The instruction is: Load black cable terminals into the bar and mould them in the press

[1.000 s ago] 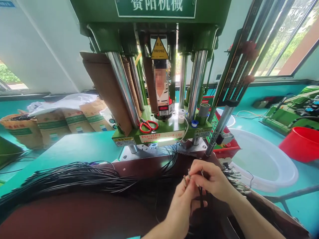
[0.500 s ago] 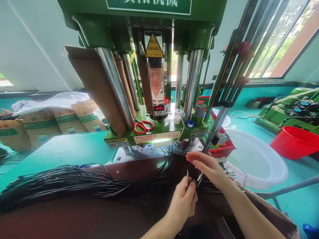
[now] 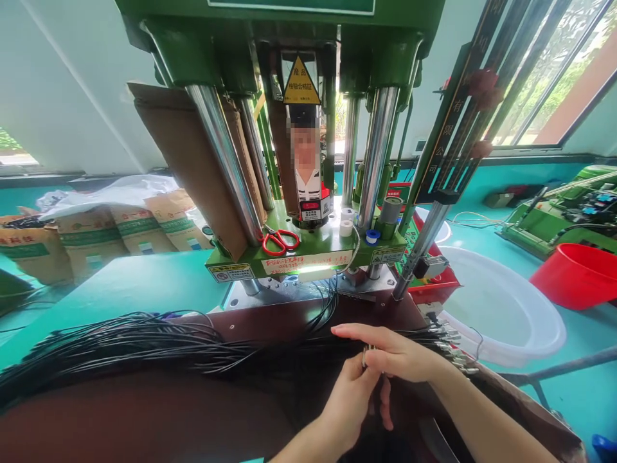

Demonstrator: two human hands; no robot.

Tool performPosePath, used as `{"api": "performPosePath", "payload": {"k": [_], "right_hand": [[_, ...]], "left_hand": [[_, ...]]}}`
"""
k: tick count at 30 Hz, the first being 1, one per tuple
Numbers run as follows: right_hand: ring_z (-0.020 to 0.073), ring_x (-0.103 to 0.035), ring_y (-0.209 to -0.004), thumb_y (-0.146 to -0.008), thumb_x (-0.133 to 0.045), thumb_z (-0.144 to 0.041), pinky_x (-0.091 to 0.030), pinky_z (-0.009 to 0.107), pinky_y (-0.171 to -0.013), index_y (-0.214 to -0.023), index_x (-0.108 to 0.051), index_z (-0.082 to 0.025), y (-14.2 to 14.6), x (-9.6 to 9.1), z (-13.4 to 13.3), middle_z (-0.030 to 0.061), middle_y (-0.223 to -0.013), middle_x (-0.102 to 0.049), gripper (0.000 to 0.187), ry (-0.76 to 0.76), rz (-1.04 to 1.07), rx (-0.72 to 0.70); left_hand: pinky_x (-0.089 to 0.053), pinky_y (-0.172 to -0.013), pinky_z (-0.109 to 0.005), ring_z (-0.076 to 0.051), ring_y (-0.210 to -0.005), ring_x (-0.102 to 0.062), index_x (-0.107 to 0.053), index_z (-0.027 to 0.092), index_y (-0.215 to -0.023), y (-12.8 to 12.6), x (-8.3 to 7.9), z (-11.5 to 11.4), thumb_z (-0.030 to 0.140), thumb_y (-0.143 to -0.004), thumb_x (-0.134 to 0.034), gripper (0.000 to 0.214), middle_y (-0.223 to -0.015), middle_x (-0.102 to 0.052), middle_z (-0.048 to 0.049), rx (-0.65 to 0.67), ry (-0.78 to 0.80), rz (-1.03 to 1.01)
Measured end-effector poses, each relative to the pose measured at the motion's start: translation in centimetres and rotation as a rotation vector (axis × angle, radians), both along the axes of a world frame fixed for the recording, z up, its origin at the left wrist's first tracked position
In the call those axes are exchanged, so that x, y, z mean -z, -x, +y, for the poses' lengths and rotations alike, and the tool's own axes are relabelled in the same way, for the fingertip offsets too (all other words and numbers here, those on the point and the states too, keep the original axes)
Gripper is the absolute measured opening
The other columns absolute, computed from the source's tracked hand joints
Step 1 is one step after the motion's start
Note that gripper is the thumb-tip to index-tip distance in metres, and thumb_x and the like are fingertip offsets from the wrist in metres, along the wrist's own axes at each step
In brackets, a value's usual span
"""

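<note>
My left hand (image 3: pixel 348 402) pinches the metal plug ends (image 3: pixel 366 355) of thin black cables in front of the green press machine (image 3: pixel 299 247). My right hand (image 3: pixel 393 355) lies just above it, fingers stretched out to the left, its thumb side touching the same plug ends. A thick bundle of black cables (image 3: pixel 125 347) runs from the left across the dark brown board (image 3: pixel 144 418) toward my hands. More metal-tipped cable ends (image 3: pixel 453 350) fan out to the right of my right wrist.
Red-handled scissors (image 3: pixel 279 241), small white and blue rolls (image 3: pixel 346 226) and a grey cup sit on the press's green platen. A white basin (image 3: pixel 506 315) and a red tub (image 3: pixel 576 276) stand at the right. Brown paper sacks (image 3: pixel 96 235) line the left wall.
My right hand has dropped and swung left, flattening over the plug ends. My left hand has stayed under it with its pinch. The view has shifted slightly.
</note>
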State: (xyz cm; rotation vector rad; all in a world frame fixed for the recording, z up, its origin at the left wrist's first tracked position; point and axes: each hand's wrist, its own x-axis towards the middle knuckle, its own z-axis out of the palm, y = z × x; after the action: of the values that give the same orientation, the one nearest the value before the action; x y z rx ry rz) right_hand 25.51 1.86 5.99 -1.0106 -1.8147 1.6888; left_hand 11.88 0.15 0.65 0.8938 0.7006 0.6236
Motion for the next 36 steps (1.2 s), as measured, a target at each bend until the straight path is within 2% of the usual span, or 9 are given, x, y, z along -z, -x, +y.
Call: {"api": "performPosePath", "payload": {"k": [3, 7, 11, 14, 20, 24, 28, 32, 36], "right_hand": [[0.0231, -0.066, -0.079, -0.083, -0.041, -0.059, -0.055, 0.032, -0.061, -0.137, -0.030, -0.023, -0.5, -0.3, 0.1, 0.0135, -0.119, -0.054, 0.066, 0.035, -0.049, -0.033], [0.0265, -0.037, -0.123, -0.083, -0.048, -0.050, -0.033, 0.040, -0.101, -0.132, -0.041, -0.018, 0.0, -0.2, 0.4, 0.0117, -0.137, -0.039, 0.059, -0.323, -0.164, -0.015], [0.0244, -0.052, -0.109, -0.071, -0.066, -0.036, -0.042, 0.036, -0.092, -0.130, -0.044, -0.018, 1.5, 0.0, 0.5, 0.0118, -0.128, -0.048, 0.065, -0.364, -0.280, -0.029], [0.0198, -0.058, -0.100, -0.084, -0.050, -0.033, -0.047, 0.031, -0.085, -0.127, -0.047, -0.018, 1.7, 0.8, 1.6, 0.0081, -0.116, -0.059, 0.045, -0.371, -0.296, 0.006], [0.0264, -0.051, -0.107, -0.083, -0.034, -0.006, -0.036, 0.044, -0.094, -0.119, -0.051, -0.009, -0.2, 4.6, 6.3, 0.0170, -0.111, -0.057, 0.040, -0.629, -0.817, 0.444], [0.0330, -0.050, -0.103, -0.071, -0.036, 0.003, -0.035, 0.046, -0.088, -0.100, -0.058, -0.004, -0.2, 6.1, 7.4, 0.0222, -0.101, -0.056, 0.037, -0.618, -0.956, 0.428], [0.0289, -0.057, -0.085, -0.063, -0.047, -0.004, -0.040, 0.038, -0.075, -0.083, -0.057, -0.012, -0.8, 5.1, 6.6, 0.0130, -0.083, -0.061, 0.024, -0.527, -0.978, 0.359], [0.0217, -0.058, -0.073, -0.065, -0.045, -0.008, -0.040, 0.030, -0.064, -0.066, -0.048, -0.017, -2.9, 3.4, 3.0, 0.0057, -0.072, -0.059, 0.010, -0.404, -0.919, 0.378], [0.0096, -0.042, -0.035, -0.073, -0.037, -0.015, -0.031, 0.020, -0.036, -0.081, -0.047, -0.018, -4.1, 4.0, -2.5, -0.0060, -0.050, -0.045, 0.014, -0.092, -0.703, 0.486]], "left_hand": [[-0.024, -0.033, -0.018, -0.007, -0.036, -0.046, -0.050, 0.014, -0.075, 0.0, 0.4, -0.1, 0.049, -0.076, -0.053, 0.035, -0.051, -0.047, 0.0051, -0.003, 0.016, -0.030], [-0.026, -0.031, -0.018, -0.005, -0.035, -0.037, -0.047, 0.016, -0.072, -0.4, 0.4, 0.0, 0.044, -0.071, -0.056, 0.029, -0.050, -0.043, 0.0068, -0.067, 0.043, -0.002], [-0.031, -0.036, -0.019, -0.008, -0.036, -0.042, -0.048, 0.016, -0.083, -0.8, 0.7, -0.1, 0.047, -0.071, -0.053, 0.034, -0.045, -0.046, 0.0063, -0.140, 0.052, -0.001], [-0.030, -0.035, -0.019, -0.007, -0.034, -0.041, -0.044, 0.017, -0.078, -0.3, 1.0, 0.2, 0.054, -0.071, -0.052, 0.038, -0.044, -0.046, 0.0062, -0.152, 0.047, -0.025], [-0.015, -0.031, -0.015, -0.002, -0.031, -0.019, -0.038, 0.022, -0.078, 1.7, 0.9, 1.5, 0.058, -0.067, -0.060, 0.044, -0.041, -0.027, 0.0139, -0.237, 0.116, -0.032], [-0.010, -0.032, -0.015, -0.002, -0.032, -0.014, -0.034, 0.024, -0.079, 1.6, 1.1, 1.5, 0.065, -0.058, -0.062, 0.054, -0.040, -0.022, 0.0154, -0.259, 0.144, 0.069], [-0.008, -0.032, -0.015, -0.001, -0.033, -0.013, -0.032, 0.024, -0.074, 1.5, 1.7, 1.3, 0.066, -0.057, -0.062, 0.054, -0.040, -0.021, 0.0152, -0.255, 0.118, 0.106], [-0.006, -0.032, -0.015, -0.001, -0.030, -0.013, -0.035, 0.023, -0.071, 1.9, 2.0, 1.3, 0.061, -0.056, -0.066, 0.052, -0.036, -0.021, 0.0156, -0.244, 0.109, 0.110], [-0.007, -0.031, -0.016, -0.001, -0.028, -0.014, -0.037, 0.022, -0.069, 1.3, 2.0, 1.1, 0.056, -0.057, -0.068, 0.048, -0.034, -0.021, 0.0154, -0.203, 0.075, 0.119]]}}
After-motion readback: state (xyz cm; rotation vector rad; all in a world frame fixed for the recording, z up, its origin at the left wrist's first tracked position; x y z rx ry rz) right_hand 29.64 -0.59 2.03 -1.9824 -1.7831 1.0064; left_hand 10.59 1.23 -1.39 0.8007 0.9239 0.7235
